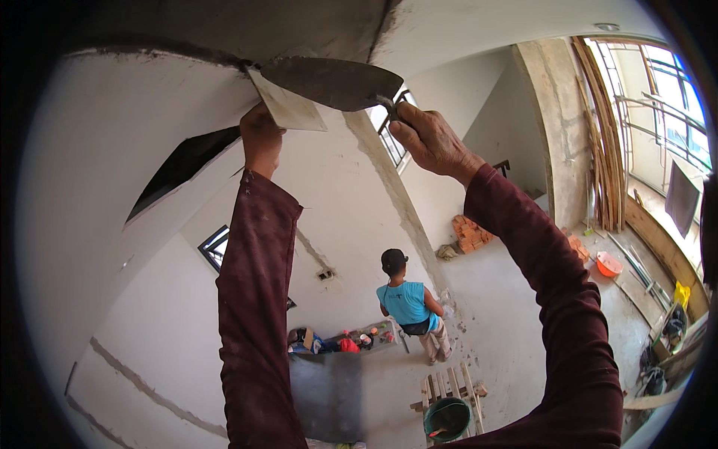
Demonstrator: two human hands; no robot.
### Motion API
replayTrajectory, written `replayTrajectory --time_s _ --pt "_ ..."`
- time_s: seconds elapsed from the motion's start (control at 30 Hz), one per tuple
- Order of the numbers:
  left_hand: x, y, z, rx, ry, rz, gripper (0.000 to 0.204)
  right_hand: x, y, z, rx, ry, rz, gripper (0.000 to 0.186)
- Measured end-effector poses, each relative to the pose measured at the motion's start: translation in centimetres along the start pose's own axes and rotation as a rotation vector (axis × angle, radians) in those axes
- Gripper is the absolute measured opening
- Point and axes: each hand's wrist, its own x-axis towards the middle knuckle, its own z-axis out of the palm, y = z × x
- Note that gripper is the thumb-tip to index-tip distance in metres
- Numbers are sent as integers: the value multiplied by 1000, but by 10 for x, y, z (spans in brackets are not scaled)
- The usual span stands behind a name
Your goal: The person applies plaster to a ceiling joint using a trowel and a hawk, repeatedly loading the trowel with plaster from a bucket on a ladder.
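My right hand [436,142] is closed round the handle of a pointing trowel [336,80]. The trowel's dark, leaf-shaped blade points left, its tip up by the seam between the white wall [134,97] and the dark grey surface [299,30] overhead. In my left hand [260,142], raised beside the wall, is a pale, flat rectangular plate [290,105]. The plate's upper edge lies close to the trowel blade; whether the two touch I cannot tell. Most of my left fingers are hidden behind the plate.
Far below, a person in a blue sleeveless top [406,303] stands facing away. A green bucket [447,417] rests on a wooden slatted platform [476,389]. Orange bricks [471,233] are stacked by the wall; wooden planks [598,142] lean by the window opening. A dark opening [179,168] cuts the left wall.
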Motion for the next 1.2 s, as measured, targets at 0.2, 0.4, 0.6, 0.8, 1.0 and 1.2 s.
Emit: replayTrajectory --time_s 0.2,0.4,0.6,0.8,1.0,1.2 --pt "-2 16 10 57 76 1 25 50 27 32 -20 156 -131 25" --pt "4 14 5 160 74 27 22 80 34 48 -71 238 -158 21" --pt "9 1 -7 137 65 55 27 74 39 51 -179 239 -95 22" --pt "11 -3 -9 131 -36 40 32 21 54 24 -440 143 40 23" --pt "13 -9 -17 79 -44 30 18 22 19 1 -875 93 -34 27" --pt "27 -29 -29 76 -71 -13 26 47 -12 5 -1022 112 -62 22"
